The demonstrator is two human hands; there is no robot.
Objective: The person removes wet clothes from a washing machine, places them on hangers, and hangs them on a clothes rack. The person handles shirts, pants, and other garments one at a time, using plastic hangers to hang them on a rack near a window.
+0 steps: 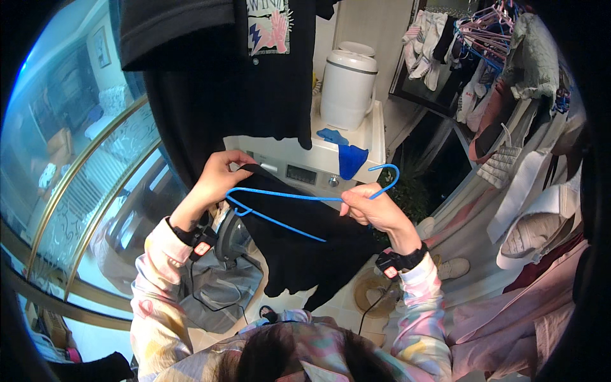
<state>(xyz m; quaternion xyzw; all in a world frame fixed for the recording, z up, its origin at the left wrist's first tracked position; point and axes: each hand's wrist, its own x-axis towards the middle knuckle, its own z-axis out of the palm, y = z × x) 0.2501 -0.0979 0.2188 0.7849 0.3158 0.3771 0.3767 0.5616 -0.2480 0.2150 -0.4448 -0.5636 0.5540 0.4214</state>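
A black garment (296,238) hangs spread in front of me, its upper edge pinched between the thumb and fingers of my left hand (224,174). My right hand (374,207) is closed around a blue hanger (286,194) just below its hook. The hanger lies across the front of the black cloth, and its far end is close to my left hand. Whether my right hand also grips some of the cloth behind the hanger cannot be told.
Above hangs a black T-shirt (229,100) with a print. Beyond stand a washing machine (281,167) and a white lidded appliance (348,90), near a blue cloth (352,161). A grey fabric piece (219,296) lies low left. Laundry and a pink cloth (515,329) fill the right; a glass door (90,200) is left.
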